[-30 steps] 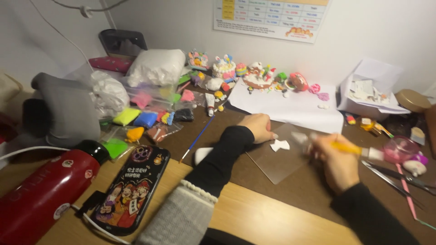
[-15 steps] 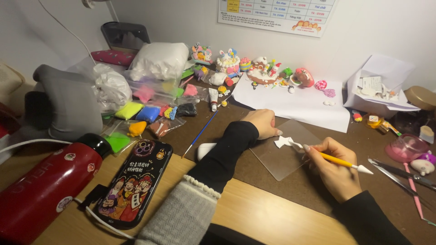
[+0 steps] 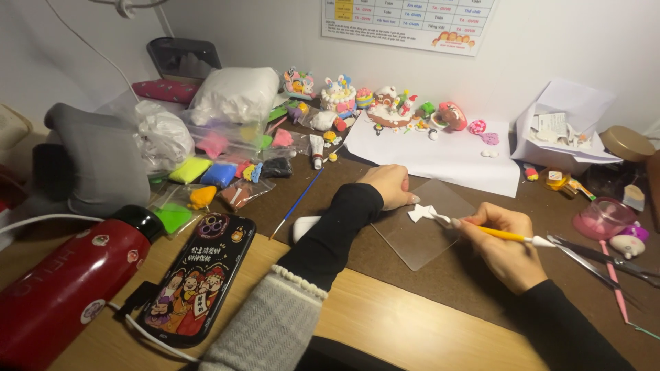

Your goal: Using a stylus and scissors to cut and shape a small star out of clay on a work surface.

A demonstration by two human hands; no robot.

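Hands flanking white clay bow (image 3: 421, 213)

Two hands, left (image 3: 392, 185) and right (image 3: 505, 244), work on one tabletop (image 3: 385, 316). There is one yellow tool (image 3: 505, 235), one white bow (image 3: 421, 213), one clear sheet (image 3: 423, 237), one red bottle (image 3: 65, 285), one phone (image 3: 196, 278), one blue brush (image 3: 297, 203).

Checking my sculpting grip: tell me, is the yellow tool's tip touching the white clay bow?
Touching. The head view shows the yellow tool in the right hand, its pale tip meeting the white clay bow with no gap.

head cam | looks down-forward | close over desk (image 3: 412, 323)
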